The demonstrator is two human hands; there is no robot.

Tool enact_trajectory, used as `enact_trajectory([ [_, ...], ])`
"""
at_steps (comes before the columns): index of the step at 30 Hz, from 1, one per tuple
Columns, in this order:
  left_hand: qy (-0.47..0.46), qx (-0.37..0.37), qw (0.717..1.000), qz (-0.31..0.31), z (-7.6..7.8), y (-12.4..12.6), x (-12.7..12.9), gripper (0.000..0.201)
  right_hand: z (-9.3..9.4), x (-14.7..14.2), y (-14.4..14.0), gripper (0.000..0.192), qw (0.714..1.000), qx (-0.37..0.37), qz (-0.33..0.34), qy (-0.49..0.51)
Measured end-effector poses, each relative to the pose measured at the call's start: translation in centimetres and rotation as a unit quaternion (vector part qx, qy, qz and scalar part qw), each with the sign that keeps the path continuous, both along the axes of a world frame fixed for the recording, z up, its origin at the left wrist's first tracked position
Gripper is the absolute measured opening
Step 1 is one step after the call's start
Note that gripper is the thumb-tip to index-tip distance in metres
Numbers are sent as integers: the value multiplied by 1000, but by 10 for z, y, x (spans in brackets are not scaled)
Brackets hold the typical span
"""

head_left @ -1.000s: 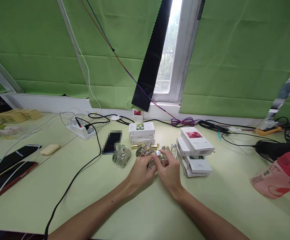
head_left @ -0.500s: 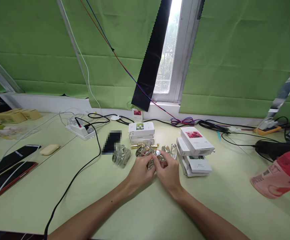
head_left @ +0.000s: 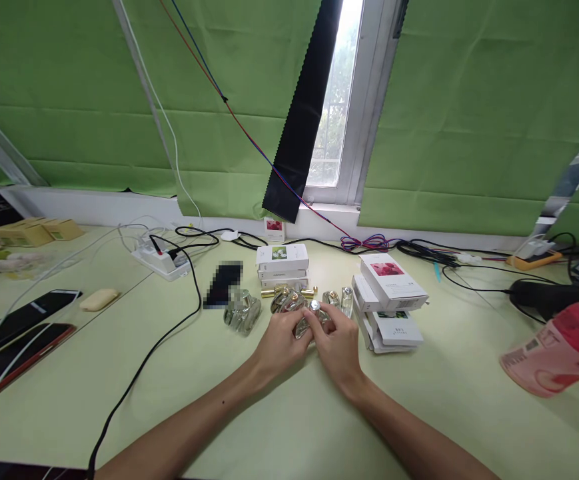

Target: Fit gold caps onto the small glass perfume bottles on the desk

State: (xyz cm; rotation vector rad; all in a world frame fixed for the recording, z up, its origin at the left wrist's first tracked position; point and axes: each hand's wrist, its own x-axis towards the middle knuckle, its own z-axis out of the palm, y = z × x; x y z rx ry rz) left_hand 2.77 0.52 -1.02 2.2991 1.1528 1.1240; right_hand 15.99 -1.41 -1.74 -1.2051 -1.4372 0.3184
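Observation:
Both hands meet around a small glass perfume bottle [head_left: 300,327] with a silver top [head_left: 314,305]. My left hand [head_left: 283,339] is closed around the bottle's left side. With thumb and fingers bent, my right hand [head_left: 336,341] grips it from the right, close to the silver top; the fingers partly hide the bottle. Just behind the hands stand more glass bottles [head_left: 286,298] with gold-coloured tops. A slim clear bottle [head_left: 347,301] is beside my right fingers. Off to the left sits another clear, rounded glass bottle [head_left: 242,315].
White boxes [head_left: 394,283] are stacked to the right, and a smaller stack of boxes [head_left: 282,262] is behind the bottles. A black cable [head_left: 169,330] crosses the left side from a power strip [head_left: 162,260]. A pink cup [head_left: 554,350] stands far right; phones [head_left: 24,317] lie left.
Both hands keep nearly the same place and grip on the bottle. The silver top appears very slightly shifted; the other things have not moved.

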Motion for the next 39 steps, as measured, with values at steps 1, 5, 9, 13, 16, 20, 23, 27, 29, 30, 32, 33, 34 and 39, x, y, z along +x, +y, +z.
enact_trajectory([
  [1, -1, 1, 1000, 1, 0, 0, 0, 21, 0, 0, 0, 34, 1000, 0, 0, 3],
  [5, 1, 2, 1000, 3, -1, 1, 0, 22, 1, 0, 0, 35, 1000, -5, 1, 18],
  [9, 0, 0, 1000, 5, -1, 1, 0, 22, 0, -1, 0, 38, 999, -17, 0, 41],
  [13, 2, -6, 1000, 5, -1, -1, 1, 24, -1, 0, 0, 40, 997, -36, 8, 61],
  [16, 4, -10, 1000, 6, -2, -2, 1, 24, 1, 1, 0, 40, 997, -39, 11, 65],
  [20, 4, -9, 1000, 10, -2, -2, 1, 24, 3, 1, -1, 39, 997, -42, 18, 63],
  [23, 6, -8, 1000, 8, -1, -2, 1, 24, 3, 1, -1, 38, 998, -40, 16, 55],
  [27, 8, -18, 1000, 8, -1, -3, 1, 23, 3, 1, -1, 38, 999, -33, 7, 40],
  [29, 8, -19, 1000, 8, 0, -3, 2, 22, 4, 1, -1, 38, 998, -35, 10, 42],
  [30, 9, -19, 1000, 8, 0, -3, 2, 22, 4, 1, -1, 37, 998, -37, 13, 45],
  [32, 11, -19, 1000, 8, 0, -3, 2, 21, 4, 0, 0, 37, 998, -40, 16, 50],
  [33, 12, -19, 1000, 8, 0, -2, 2, 20, 4, 0, 0, 37, 998, -40, 16, 51],
  [34, 13, -19, 1000, 9, 0, -2, 2, 20, 4, 0, 0, 38, 998, -39, 16, 50],
  [39, 12, -16, 1000, 7, 0, -2, 1, 19, 5, 1, 0, 38, 998, -40, 14, 46],
])
